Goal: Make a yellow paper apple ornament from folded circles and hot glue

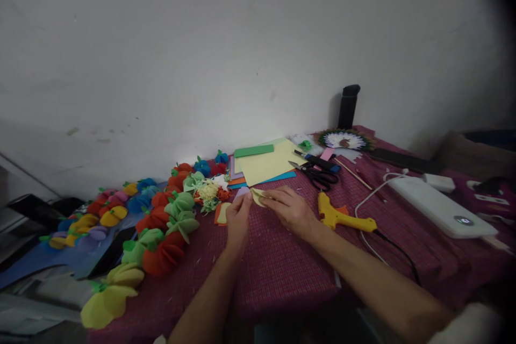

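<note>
A small pale yellow paper piece (257, 195) is pinched between my two hands above the tablecloth. My left hand (237, 217) is closed on its left end, thumb and fingers together. My right hand (291, 210) grips the other end from the right, and its fingers partly cover the paper. Just behind my left fingertips shows a bit of lilac paper (242, 192). Small orange and yellow paper pieces (221, 214) lie left of my left hand. To the right of my right hand rests a yellow glue gun (342, 217).
Round paper pumpkins (163, 252) in several colours cover the left side. Paper sheets (268, 164) lie at the back, with scissors (316, 174) and a cutter knife (322, 162) nearby. A white power bank (439, 207) with a cable sits right. A black cylinder (348, 107) stands by the wall.
</note>
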`<state>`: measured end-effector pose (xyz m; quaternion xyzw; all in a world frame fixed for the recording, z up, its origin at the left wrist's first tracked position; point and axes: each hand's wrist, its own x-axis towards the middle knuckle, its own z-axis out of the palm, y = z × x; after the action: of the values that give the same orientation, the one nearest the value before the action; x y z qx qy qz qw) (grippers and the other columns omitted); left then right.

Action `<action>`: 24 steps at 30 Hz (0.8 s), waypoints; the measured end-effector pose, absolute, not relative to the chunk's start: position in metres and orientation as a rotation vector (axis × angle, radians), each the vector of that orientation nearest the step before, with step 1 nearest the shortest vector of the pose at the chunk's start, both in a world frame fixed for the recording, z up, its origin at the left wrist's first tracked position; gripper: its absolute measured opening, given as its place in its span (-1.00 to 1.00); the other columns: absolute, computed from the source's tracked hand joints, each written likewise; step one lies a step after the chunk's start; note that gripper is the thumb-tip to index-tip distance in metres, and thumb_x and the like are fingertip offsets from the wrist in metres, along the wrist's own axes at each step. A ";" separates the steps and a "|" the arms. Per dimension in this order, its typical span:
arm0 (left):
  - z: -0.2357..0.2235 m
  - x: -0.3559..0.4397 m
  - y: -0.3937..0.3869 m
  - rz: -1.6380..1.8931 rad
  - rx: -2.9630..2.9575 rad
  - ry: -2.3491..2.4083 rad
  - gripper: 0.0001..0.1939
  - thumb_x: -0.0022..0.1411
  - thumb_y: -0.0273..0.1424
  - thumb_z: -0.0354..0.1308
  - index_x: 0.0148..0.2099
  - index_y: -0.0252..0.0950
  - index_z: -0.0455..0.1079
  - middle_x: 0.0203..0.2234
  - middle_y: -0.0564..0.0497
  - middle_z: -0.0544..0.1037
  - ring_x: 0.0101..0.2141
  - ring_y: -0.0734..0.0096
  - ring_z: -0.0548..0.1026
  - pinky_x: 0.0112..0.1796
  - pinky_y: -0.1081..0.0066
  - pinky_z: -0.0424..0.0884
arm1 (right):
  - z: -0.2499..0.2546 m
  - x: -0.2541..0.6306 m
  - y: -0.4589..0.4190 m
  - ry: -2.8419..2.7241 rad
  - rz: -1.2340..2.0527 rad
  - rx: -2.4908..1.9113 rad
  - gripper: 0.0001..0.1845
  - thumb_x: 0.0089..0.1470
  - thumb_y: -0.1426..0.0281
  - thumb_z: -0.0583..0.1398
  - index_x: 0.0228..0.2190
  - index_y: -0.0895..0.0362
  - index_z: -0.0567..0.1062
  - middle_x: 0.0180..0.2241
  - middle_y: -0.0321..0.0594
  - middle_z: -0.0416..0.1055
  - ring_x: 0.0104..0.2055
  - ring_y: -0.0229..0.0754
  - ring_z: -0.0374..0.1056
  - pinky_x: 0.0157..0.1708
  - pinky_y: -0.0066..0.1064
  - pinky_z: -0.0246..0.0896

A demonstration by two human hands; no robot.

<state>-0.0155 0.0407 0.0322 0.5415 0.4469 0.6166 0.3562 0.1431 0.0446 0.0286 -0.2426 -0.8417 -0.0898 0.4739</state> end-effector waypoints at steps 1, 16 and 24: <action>0.032 -0.016 0.041 1.590 1.388 1.142 -0.75 0.08 -0.25 0.10 -0.34 -0.33 0.46 -0.48 0.07 0.48 -0.42 0.47 0.38 -0.33 0.48 0.30 | 0.028 0.143 0.045 -2.055 -0.210 -0.594 -0.62 0.09 0.56 0.01 -0.05 0.10 0.33 -0.13 -0.13 0.36 -0.14 -0.14 0.21 -0.19 -0.23 0.27; 0.028 -0.016 0.042 1.579 1.363 1.111 -0.71 0.06 -0.23 0.10 -0.28 -0.34 0.48 -0.45 0.03 0.51 -0.37 0.40 0.40 -0.26 0.42 0.30 | 0.025 0.143 0.048 -2.025 -0.175 -0.592 -0.62 0.07 0.58 0.02 -0.06 0.12 0.34 -0.13 -0.12 0.36 -0.14 -0.14 0.20 -0.20 -0.24 0.25; 0.025 -0.016 0.044 1.569 1.354 1.098 -0.68 0.06 -0.21 0.09 -0.24 -0.34 0.46 -0.44 0.02 0.50 -0.37 0.41 0.40 -0.28 0.44 0.29 | 0.024 0.143 0.049 -2.018 -0.159 -0.623 -0.65 0.07 0.58 0.02 -0.10 0.14 0.37 -0.15 -0.11 0.36 -0.13 -0.15 0.20 -0.17 -0.24 0.23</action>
<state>-0.0165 0.0438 0.0249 0.5323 0.4316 0.6166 0.3875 0.1427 0.0492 0.0241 -0.2566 -0.8307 -0.0656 0.4897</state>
